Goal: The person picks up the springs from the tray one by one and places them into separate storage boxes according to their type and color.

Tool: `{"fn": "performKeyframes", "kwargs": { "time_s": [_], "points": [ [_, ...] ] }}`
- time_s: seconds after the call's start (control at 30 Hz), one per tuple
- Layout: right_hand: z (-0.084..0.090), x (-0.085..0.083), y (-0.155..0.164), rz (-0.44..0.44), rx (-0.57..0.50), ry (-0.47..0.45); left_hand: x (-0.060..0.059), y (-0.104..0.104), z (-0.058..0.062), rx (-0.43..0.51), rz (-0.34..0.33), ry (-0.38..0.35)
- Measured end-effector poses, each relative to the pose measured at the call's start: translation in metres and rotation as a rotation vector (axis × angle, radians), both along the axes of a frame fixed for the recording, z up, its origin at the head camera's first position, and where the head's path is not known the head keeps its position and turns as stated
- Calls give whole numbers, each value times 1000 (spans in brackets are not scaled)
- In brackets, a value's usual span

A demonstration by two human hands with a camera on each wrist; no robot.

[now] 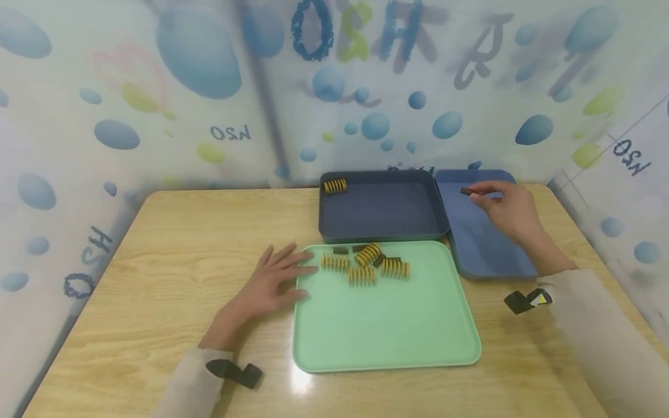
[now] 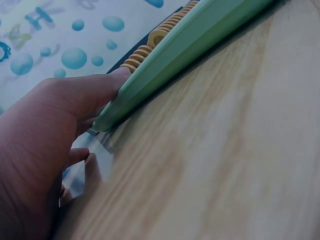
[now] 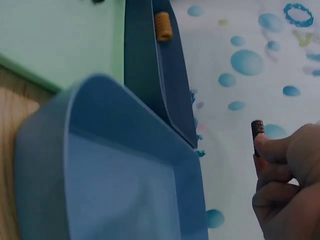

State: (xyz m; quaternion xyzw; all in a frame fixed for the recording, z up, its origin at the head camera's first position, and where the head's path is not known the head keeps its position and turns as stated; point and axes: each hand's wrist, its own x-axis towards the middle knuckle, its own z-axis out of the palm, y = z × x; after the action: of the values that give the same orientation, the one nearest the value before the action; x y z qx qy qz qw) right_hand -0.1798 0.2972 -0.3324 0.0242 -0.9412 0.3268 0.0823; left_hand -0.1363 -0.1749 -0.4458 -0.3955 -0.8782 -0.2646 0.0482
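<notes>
My right hand (image 1: 514, 215) pinches a small dark coil spring (image 1: 466, 191) between thumb and fingers, up over the blue tray (image 1: 488, 252). In the right wrist view that spring (image 3: 257, 129) stands out past the fingertips. At the left edge of the light green tray (image 1: 387, 331), my left hand (image 1: 266, 290) has its fingers spread, with the thumb at the rim in the left wrist view. Several larger yellow springs (image 1: 362, 276) and several small dark springs (image 1: 340, 251) lie towards the green tray's far edge. Some of them overlap.
Behind the green tray stands a dark navy tray (image 1: 387, 212), with one yellow spring (image 1: 335, 186) in its far left corner. The blue tray adjoins it on the right. All three trays are on a wooden table (image 1: 172, 278), backed by a patterned wall covering (image 1: 376, 93).
</notes>
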Motion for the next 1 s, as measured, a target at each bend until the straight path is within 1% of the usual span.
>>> {"fn": "performKeyframes", "kwargs": {
  "time_s": [0.17, 0.4, 0.5, 0.67, 0.73, 1.0],
  "points": [
    [-6, -17, 8, 70, -8, -3, -1, 0, 1, 9, -6, 0],
    [-12, -38, 13, 104, -32, -56, 0, -1, -1, 8, 0, -8],
    [-14, -50, 16, 106, -15, -72, 0, -1, 0, 7, 2, -2],
    [-21, -67, 24, 90, -26, -86, 0, -2, 0, 3, 4, 2],
    [-24, -72, 26, 82, -44, -99, 0, -2, 0, 3, 3, -2],
    [-43, -84, 33, 69, -25, -168, -1, -2, -2, 12, 3, 6]
  ]
}}
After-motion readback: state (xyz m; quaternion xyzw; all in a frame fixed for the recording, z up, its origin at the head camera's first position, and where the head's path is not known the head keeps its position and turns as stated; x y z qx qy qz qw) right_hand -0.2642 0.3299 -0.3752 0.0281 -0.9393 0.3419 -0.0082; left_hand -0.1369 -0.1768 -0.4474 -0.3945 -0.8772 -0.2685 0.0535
